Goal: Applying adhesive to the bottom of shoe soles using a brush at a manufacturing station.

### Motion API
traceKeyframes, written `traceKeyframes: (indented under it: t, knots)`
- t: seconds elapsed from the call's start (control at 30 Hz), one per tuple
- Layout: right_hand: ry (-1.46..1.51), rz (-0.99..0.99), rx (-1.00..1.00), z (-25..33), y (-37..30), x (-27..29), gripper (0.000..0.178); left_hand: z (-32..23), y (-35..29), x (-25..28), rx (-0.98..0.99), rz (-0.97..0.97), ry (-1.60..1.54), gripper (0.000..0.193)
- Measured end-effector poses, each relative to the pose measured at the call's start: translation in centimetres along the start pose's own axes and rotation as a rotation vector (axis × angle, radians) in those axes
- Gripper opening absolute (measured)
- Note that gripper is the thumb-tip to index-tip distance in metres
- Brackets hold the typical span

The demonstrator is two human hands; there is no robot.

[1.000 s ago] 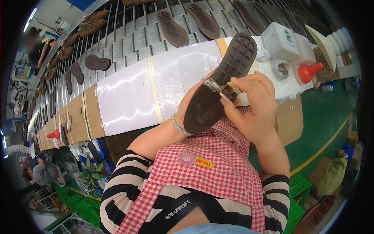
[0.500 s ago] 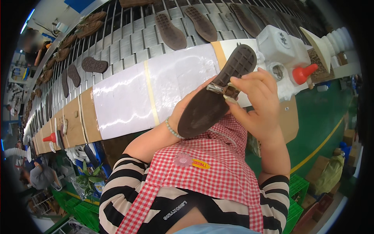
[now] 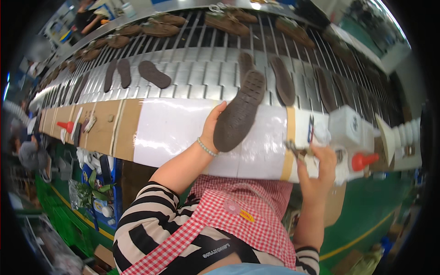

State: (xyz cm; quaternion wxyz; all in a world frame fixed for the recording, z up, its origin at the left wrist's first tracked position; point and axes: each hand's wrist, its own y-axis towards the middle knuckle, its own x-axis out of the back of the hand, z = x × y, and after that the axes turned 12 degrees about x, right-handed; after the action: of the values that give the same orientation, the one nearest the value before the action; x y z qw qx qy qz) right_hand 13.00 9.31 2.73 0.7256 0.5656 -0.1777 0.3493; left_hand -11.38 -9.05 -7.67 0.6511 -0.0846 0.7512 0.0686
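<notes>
A dark brown shoe sole is held up in my left hand, its treaded face toward me and its toe tilted up to the right. The thumb lies along the left edge of the sole; the other fingers are hidden behind it. My right hand, away from the sole to the right, pinches a small tool with a metal end. That tool is blurred, and its exact kind does not show. Below it lies the white-covered work board with tan tape strips.
Beyond the board runs a slatted metal conveyor carrying loose soles and brown shoes. At the right stand a white plastic container, a red nozzle cap and a pale ribbed hose. Scissors lie beside the container.
My right hand has drawn the small tool off the sole, moving right and down. The sole is turned more upright and is farther from my body. The view has shifted toward the conveyor.
</notes>
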Motion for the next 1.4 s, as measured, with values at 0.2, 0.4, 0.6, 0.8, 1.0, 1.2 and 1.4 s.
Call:
traceKeyframes:
  t: [0.2, 0.4, 0.6, 0.8, 1.0, 1.2, 1.4]
  knots:
    - [0.119, 0.058, -0.074, 1.6, -1.3, -0.9, 0.047, -12.2, 1.5, 4.5, -0.224, -0.163, 0.023, 0.038]
    - [0.060, 0.023, -0.111, 1.9, -0.8, -0.1, 0.047, -23.2, 2.3, 7.7, -1.034, -1.342, 1.328, 0.050]
    - [-0.037, 0.017, -0.090, 0.6, -1.4, 1.4, 0.044, -26.8, -2.5, 7.8, -0.171, -2.294, 1.770, 0.096]
    - [-0.152, -0.098, -0.185, -1.7, -3.7, 4.2, 0.044, -29.7, -6.0, 8.8, -0.100, -2.145, 2.006, 0.055]
    - [-0.512, -0.065, -0.110, -5.3, -5.1, 10.3, 0.042, -33.1, -12.1, 8.4, -0.737, -1.302, 1.194, 0.041]
    - [-0.709, 0.006, -0.237, -11.1, -7.7, 12.4, 0.044, -16.0, -8.5, -4.0, -0.682, -0.185, 0.596, 0.068]
    - [-0.731, 0.061, -0.223, -14.3, -7.7, 12.6, 0.042, -6.3, -7.1, -6.4, -0.299, 0.226, 0.375, 0.068]
